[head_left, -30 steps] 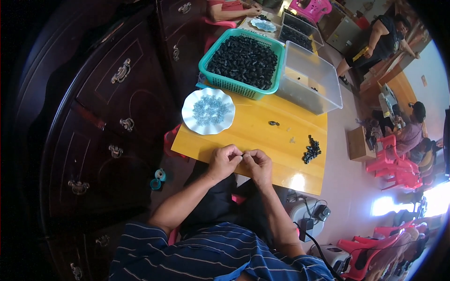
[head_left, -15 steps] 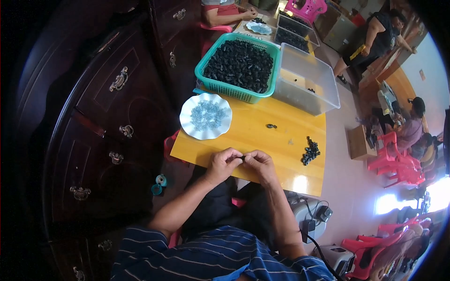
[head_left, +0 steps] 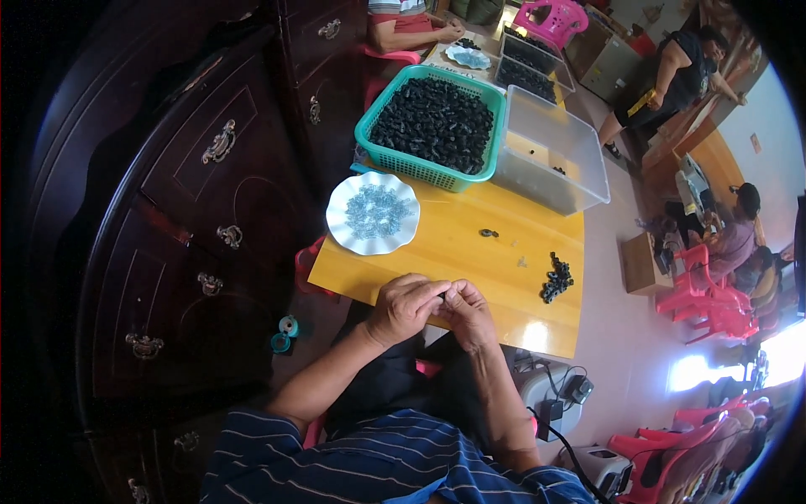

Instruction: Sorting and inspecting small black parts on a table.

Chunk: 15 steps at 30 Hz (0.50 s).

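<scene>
My left hand (head_left: 406,307) and my right hand (head_left: 467,314) meet just over the near edge of the yellow table (head_left: 453,252). Both are closed, fingertips pinched together around a small black part (head_left: 442,295), mostly covered by the fingers. Ahead and to the left is a white scalloped plate (head_left: 338,207) with many small, clear bluish pieces (head_left: 374,212) on it. A single black part (head_left: 489,233) lies beyond my right hand. At the table's right side sits a loose pile of similar black parts (head_left: 556,279).
A green basket (head_left: 437,176) heaped with black parts stands behind the plate, beside a clear plastic bin (head_left: 558,181) holding a few bits. Dark cabinets (head_left: 193,210) line the left. Another person's hands (head_left: 454,29) work at the far end; a person (head_left: 672,71) stands at upper right.
My fingers have shifted around the small black part, the left fingers now reaching across it toward the right. Both hands stay together, and the view has tilted slightly.
</scene>
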### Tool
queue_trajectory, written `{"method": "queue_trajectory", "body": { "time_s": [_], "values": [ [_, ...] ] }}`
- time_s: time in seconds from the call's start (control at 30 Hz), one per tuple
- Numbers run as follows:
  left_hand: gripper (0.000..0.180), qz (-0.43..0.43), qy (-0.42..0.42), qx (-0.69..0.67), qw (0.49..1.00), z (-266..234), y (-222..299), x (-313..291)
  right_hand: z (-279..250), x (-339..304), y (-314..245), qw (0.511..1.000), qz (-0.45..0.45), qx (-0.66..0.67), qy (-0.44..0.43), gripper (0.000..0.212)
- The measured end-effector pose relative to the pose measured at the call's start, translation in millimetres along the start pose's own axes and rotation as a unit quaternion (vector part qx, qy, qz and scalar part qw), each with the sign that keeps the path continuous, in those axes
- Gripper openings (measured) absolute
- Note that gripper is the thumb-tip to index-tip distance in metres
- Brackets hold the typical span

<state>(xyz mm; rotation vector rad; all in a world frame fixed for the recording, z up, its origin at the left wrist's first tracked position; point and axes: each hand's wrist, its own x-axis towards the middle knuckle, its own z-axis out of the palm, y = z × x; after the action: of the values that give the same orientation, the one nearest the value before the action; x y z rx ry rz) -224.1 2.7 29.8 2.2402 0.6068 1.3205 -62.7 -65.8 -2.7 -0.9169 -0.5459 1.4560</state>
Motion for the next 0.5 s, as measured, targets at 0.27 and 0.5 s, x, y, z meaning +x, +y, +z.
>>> {"method": "queue_trajectory", "body": {
  "time_s": [0.27, 0.5],
  "values": [
    [0.032, -0.022, 0.016, -0.028, 0.999, -0.5, -1.2, -0.1, 8.3, 0.6, -4.6, 0.998, 0.012, 0.052, -0.024, 0.01],
    [0.031, -0.036, 0.006, -0.038, 0.999, 1.0, -0.5, -1.3, 8.6, 2.1, -2.0, 0.997, -0.004, 0.063, -0.039, 0.01]
  ]
}}
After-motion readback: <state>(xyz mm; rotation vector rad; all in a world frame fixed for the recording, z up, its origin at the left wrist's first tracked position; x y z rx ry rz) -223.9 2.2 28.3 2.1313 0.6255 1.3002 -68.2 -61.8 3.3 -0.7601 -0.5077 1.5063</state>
